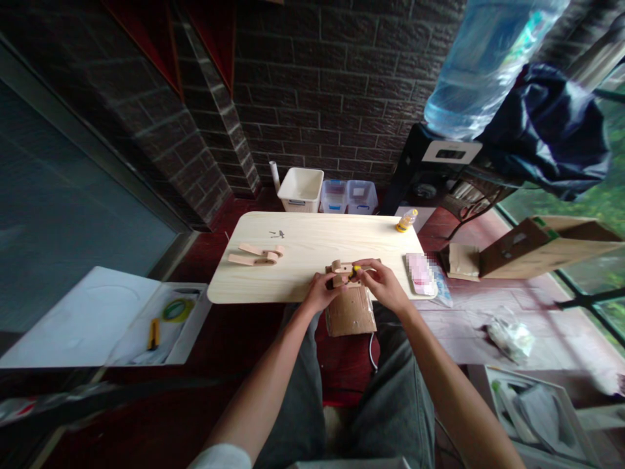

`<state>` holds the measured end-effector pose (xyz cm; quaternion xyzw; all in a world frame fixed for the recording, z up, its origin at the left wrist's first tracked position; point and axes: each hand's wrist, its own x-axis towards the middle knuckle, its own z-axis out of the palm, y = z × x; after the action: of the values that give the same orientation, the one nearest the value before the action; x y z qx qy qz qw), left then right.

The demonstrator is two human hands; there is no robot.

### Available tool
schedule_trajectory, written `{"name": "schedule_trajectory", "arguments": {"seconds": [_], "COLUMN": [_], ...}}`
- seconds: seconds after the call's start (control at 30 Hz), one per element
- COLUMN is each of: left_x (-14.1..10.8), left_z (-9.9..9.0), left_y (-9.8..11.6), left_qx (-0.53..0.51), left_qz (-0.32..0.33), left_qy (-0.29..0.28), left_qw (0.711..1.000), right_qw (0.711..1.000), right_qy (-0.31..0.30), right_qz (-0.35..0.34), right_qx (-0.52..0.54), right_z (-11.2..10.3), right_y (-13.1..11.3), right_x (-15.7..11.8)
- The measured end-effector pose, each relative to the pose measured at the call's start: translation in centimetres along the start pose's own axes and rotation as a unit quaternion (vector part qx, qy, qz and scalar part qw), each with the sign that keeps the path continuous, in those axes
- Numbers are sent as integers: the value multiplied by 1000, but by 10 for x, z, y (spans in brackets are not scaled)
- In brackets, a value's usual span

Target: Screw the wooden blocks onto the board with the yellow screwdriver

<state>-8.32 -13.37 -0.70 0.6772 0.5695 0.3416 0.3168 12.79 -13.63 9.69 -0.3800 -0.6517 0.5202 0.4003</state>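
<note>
At the table's near edge, my left hand [319, 291] is closed on a small light-wood piece [338, 281] with a rounded end. My right hand [385, 284] is closed around a short yellow-and-black screwdriver [356, 270], held over the wood. Its tip is too small to make out. Under both hands, a piece of cardboard [349, 315] lies partly on the table and hangs over its edge. Two similar wooden pieces [254, 259] with curled ends rest on the left half of the table, and small dark metal parts [277, 234] lie behind them.
The pale tabletop [312, 228] carries a yellow-based clear bottle [406, 221] and a blurred pink item [420, 273] at right. Behind stand a white bin [301, 189] and clear boxes [347, 197]. An open white box [183, 345] is at left; a water dispenser [424, 170] stands back right.
</note>
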Motion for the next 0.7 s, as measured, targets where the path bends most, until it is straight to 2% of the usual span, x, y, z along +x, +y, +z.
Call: {"name": "schedule_trajectory", "arguments": {"seconds": [0.23,0.7], "left_x": [-1,0], "left_z": [0,-1], "left_y": [0,3], "left_qx": [3,0], "left_qz": [-1,-5], "left_qy": [5,2], "left_qw": [1000,1000], "right_qw": [1000,1000], "right_qy": [-28,8], "right_qz": [-4,-28], "right_qx": [-10,-7], "right_z": [-2,1], "right_y": [-1,2], "right_x": [5,3]}}
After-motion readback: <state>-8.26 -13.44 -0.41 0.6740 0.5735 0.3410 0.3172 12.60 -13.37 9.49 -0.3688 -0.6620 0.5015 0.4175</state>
